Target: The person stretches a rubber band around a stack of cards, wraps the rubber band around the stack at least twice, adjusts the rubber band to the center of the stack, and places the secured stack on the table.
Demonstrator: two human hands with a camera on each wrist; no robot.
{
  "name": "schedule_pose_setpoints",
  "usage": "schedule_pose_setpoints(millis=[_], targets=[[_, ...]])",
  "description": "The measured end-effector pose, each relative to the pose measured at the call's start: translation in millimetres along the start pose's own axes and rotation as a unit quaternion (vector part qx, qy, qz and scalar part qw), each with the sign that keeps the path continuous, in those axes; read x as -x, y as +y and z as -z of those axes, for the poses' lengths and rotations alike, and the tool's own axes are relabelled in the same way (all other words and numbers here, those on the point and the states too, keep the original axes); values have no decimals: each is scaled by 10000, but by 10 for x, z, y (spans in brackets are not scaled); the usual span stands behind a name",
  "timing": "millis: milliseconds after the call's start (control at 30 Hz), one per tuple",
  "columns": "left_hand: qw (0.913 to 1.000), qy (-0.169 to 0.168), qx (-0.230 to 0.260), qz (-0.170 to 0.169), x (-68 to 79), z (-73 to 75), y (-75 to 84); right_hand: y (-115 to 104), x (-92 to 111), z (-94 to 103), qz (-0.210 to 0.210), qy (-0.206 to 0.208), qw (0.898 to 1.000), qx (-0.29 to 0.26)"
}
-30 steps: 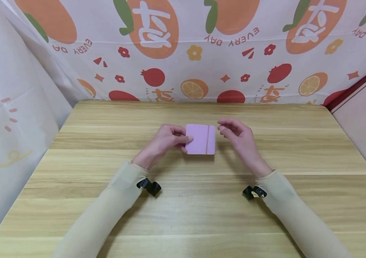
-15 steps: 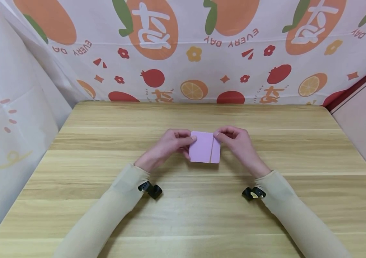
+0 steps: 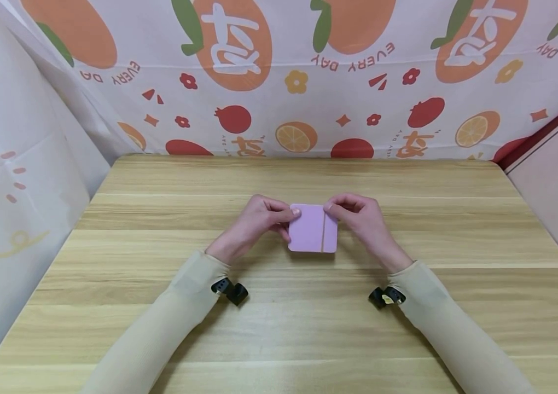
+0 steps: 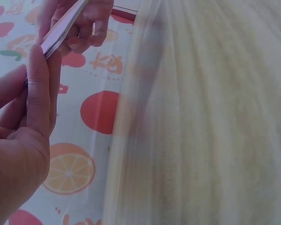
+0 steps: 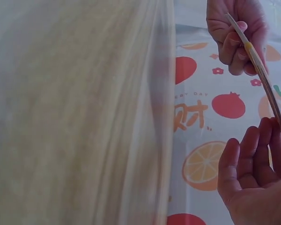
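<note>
A small square lilac notebook (image 3: 306,232) with a thin tan elastic band (image 3: 323,235) near its right side is held up over the table. My left hand (image 3: 261,219) grips its left edge, thumb on the cover and fingers behind. At the top right corner, by the band, my right hand (image 3: 358,212) pinches with thumb and forefinger. Seen edge-on in the right wrist view, the notebook (image 5: 262,70) is thin, with the right hand (image 5: 255,173) at its near end and the left hand (image 5: 236,40) farther off. The back cover is hidden in the head view.
The wood-grain table (image 3: 279,323) spreads beneath both arms. A fruit-print cloth (image 3: 308,104) hangs behind its far edge, and a white cloth (image 3: 28,137) hangs at the left. Each wrist carries a black strap with a small camera.
My right hand has come in from the right and taken hold of the notebook's top right corner. The notebook and left hand have shifted slightly right and nearer to me.
</note>
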State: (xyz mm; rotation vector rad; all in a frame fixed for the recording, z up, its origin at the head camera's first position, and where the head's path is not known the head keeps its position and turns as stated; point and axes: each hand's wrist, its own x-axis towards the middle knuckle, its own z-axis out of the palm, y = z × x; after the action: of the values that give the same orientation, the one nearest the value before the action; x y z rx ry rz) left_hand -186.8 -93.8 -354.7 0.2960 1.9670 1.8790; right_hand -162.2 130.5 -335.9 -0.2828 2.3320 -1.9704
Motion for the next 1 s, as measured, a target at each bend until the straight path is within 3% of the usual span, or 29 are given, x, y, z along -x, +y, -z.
schedule_pose_setpoints(millis=[333,600,767,1000], targets=[[9999,-52,-85,-92,-21,-34,-32,9,4,9,-60,-71,9996,259],[9997,-144,-168,-67,-17,-42,-36,267,-88,27,-103,-255,9988,398],[9993,-302,-179,-141,-22,-77,-26,294,-94,2,-140,-269,9986,429],[9998,-162,-26,-102,-29,-60,-34,277,-88,14,-281,-291,9989,251]])
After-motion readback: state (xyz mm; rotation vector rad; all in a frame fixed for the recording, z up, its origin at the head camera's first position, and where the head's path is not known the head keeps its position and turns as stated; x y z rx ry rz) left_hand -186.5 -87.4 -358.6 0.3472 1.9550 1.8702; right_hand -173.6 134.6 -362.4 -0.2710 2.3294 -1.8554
